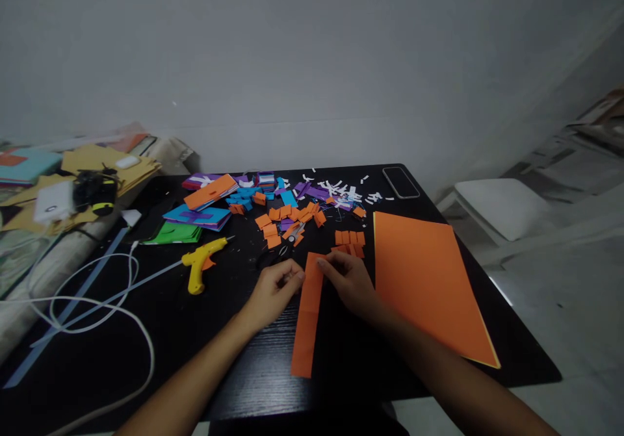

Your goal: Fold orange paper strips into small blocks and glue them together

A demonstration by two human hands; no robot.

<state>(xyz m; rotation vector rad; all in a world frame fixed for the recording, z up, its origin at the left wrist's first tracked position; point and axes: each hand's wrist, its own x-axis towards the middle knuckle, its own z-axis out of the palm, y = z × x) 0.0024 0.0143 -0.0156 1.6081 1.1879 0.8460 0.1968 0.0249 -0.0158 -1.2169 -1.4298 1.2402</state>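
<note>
A long orange paper strip (pixel 308 322) runs toward me over the black table, with a faint crease across it. At its far end my right hand (pixel 351 284) pinches the right edge, thumb on top. My left hand (pixel 277 291) is closed, with thumb and forefinger at the strip's left edge. Just beyond the left hand lie scissors (pixel 281 251) with dark handles, their blades near a heap of small folded orange paper pieces (pixel 273 230). More folded orange pieces (pixel 350 238) sit in rows past my right hand.
A large orange sheet stack (pixel 424 280) lies at right, a phone (pixel 400 182) behind it. On the left are a yellow glue gun (pixel 199 267), a white cable (pixel 146 338) and colored paper stacks (pixel 197 216). White and purple scraps (pixel 336 192) litter the back.
</note>
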